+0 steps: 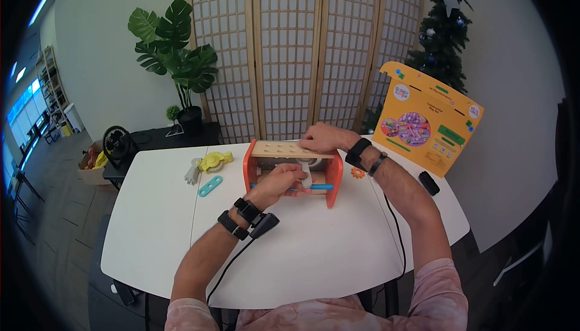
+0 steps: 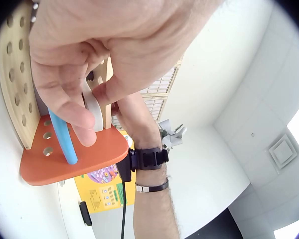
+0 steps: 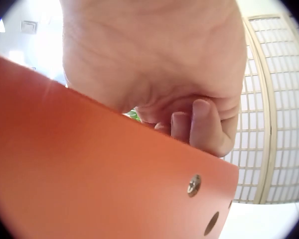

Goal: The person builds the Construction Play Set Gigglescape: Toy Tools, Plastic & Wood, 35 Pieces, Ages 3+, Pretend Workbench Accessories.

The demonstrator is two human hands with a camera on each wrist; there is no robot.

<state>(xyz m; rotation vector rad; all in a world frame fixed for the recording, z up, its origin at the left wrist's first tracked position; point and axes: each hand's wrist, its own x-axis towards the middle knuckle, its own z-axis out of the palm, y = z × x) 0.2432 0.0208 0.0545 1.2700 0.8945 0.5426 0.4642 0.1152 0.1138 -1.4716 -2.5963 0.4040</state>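
Observation:
A toy workbench (image 1: pixel 292 149) with a pale wooden top full of holes and orange side panels (image 2: pixel 84 157) stands on the table. In front of it, my left hand (image 1: pixel 279 186) pinches a pale grey flat piece (image 1: pixel 307 175) upright below the top board. The left wrist view shows this piece (image 2: pixel 92 107) between thumb and fingers. A blue rod (image 1: pixel 320 187) runs across the front between the side panels, just by the left fingers. My right hand (image 1: pixel 328 137) grips the right end of the top board, its fingers (image 3: pixel 202 122) curled at the far side, partly hidden by the panel.
Left of the workbench lie a yellow toy piece (image 1: pixel 212 162), a grey piece (image 1: pixel 193 172) and a turquoise strip (image 1: pixel 210 186) with holes. An orange gear (image 1: pixel 357 173) lies to the right. Beyond stand a yellow box (image 1: pixel 429 116) and a black object (image 1: pixel 429 183).

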